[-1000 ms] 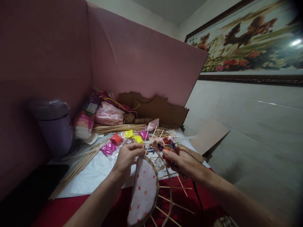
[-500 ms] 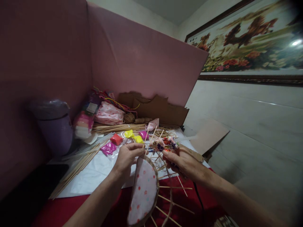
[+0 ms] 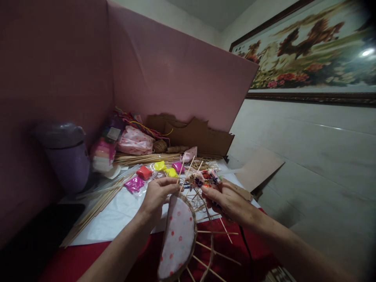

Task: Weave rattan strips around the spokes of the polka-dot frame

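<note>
My left hand (image 3: 160, 196) pinches a thin wooden stick (image 3: 181, 169) at the top of a half-round piece (image 3: 178, 237). White cloth with red dots covers this piece, twine lines its curved edge, and more sticks fan out from it to the right. My right hand (image 3: 220, 197) is closed around a floral-patterned tool (image 3: 202, 179) that looks like a glue gun, with a small red light. Its front end points at the sticks beside my left fingers; I cannot tell whether it touches them. My palm hides its grip. A dark cord (image 3: 246, 244) hangs below.
Clay packets in red (image 3: 144, 172), yellow (image 3: 160, 166) and magenta (image 3: 134, 184) lie on white sheeting (image 3: 113, 219). Long sticks (image 3: 96, 211) lie at left, near a purple bin (image 3: 69, 164). Twine (image 3: 160, 146) and torn cardboard (image 3: 202, 135) are at the back. Red cloth (image 3: 79, 258) covers the front.
Almost nothing differs. Both hands keep their hold and place, and the half-round piece stays where it was apart from a very slight shift.
</note>
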